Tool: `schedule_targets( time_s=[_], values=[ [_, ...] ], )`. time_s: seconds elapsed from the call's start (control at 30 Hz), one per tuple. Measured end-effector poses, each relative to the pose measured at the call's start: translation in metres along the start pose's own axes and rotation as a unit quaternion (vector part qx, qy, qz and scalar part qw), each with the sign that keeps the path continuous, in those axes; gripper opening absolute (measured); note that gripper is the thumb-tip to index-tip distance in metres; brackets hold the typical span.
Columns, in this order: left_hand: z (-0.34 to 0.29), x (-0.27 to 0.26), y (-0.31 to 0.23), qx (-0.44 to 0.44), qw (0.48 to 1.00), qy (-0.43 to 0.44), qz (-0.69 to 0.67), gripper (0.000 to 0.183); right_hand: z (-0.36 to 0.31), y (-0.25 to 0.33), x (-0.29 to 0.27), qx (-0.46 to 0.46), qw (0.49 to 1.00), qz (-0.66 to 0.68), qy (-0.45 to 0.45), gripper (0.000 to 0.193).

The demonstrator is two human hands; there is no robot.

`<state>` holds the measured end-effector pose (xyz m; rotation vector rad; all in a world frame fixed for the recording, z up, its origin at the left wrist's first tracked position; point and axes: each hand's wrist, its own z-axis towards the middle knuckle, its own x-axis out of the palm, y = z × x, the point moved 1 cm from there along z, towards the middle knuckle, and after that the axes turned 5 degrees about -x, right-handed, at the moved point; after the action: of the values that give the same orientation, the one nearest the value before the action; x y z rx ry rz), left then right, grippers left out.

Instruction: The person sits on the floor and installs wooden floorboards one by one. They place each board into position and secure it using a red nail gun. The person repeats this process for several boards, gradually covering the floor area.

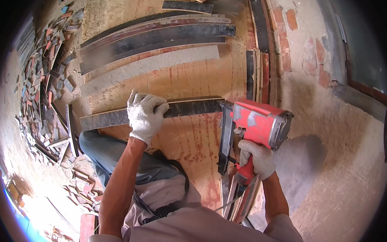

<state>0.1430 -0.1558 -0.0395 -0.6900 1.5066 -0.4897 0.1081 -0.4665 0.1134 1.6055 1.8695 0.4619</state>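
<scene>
In a pale knitted glove, my left hand (145, 116) is closed over a dark-faced wooden strip (194, 108), left of its middle. The strip lies crosswise on a large wooden panel (188, 140) marked with reddish streaks. My right hand (258, 159), gloved the same way, grips the handle of a red nail gun (257, 120). The gun's upper left end is at the strip's right end; I cannot tell if they touch. Its dark magazine (225, 139) extends down toward my body. Where the fingers wrap the handle, the trigger is hard to see.
Beyond the strip, several long boards (158, 41) lie across the panel. More narrow strips (258, 76) stand along its right edge, beside a worn wall (306, 78) with exposed bricks. Wood offcuts (43, 90) are heaped at left. A thin hose (231, 202) runs below the gun.
</scene>
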Motion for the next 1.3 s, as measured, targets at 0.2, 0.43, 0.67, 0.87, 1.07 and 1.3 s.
schedule_targets(
  time_s=[0.2,0.43,0.67,0.87,1.07,1.3],
  values=[
    [0.000,0.001,0.002,-0.007,1.000,-0.001,-0.009,0.007,-0.006,0.015,0.005,0.025,0.999,0.027,-0.014,0.022],
    [0.001,0.001,0.003,0.002,1.000,-0.008,-0.006,0.007,-0.007,0.006,0.029,0.038,0.999,-0.002,0.036,0.015],
    [-0.001,0.000,0.003,0.002,1.000,-0.009,-0.018,0.005,-0.001,0.001,0.043,0.044,0.997,-0.020,0.053,0.018],
    [-0.002,0.001,0.005,-0.006,1.000,-0.011,-0.018,0.005,-0.013,0.023,0.055,0.058,0.998,0.004,0.036,0.023],
    [-0.002,0.000,0.004,-0.016,1.000,0.003,-0.017,0.006,-0.012,0.018,0.073,0.020,0.992,-0.068,0.106,0.027],
    [-0.003,0.002,0.007,-0.022,1.000,0.000,-0.011,0.007,-0.011,0.022,0.084,0.062,0.993,-0.033,0.091,0.022]
  ],
)
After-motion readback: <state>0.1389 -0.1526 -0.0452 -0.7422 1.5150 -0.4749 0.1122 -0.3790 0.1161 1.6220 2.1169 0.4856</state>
